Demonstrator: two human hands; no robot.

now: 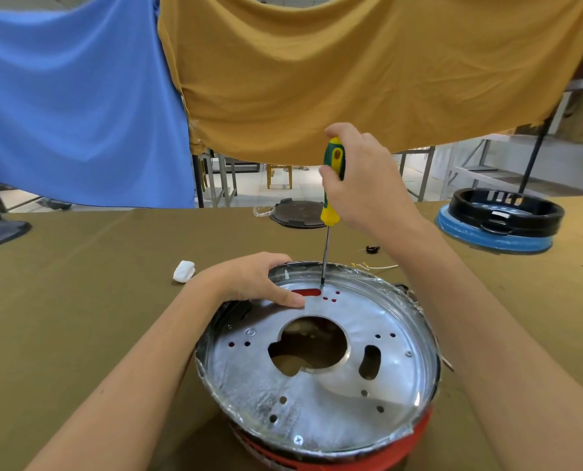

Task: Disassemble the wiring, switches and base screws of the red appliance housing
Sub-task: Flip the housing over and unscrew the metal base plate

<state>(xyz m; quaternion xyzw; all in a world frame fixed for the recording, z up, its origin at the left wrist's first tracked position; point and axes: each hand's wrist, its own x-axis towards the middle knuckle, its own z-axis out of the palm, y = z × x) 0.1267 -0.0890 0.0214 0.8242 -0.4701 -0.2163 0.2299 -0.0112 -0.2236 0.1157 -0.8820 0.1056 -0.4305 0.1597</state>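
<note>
The red appliance housing (415, 433) lies upside down on the table, its round silver base plate (334, 399) facing up with a large central cut-out and several holes. My right hand (364, 178) grips a yellow-green screwdriver (331, 185) held upright, its tip set on the plate near the far rim beside a red slot (305, 292). My left hand (252, 283) rests over the far-left rim, fingers pressing on the plate. One screw (298, 439) shows at the near rim, another (409, 353) at the right.
A white wad (184, 271) lies left of the housing. Loose wires (375, 266) and a small black part (372, 248) lie behind it. A dark round lid (298, 215) sits further back, a black ring on a blue disc (500, 220) at right. Blue and mustard cloths hang behind.
</note>
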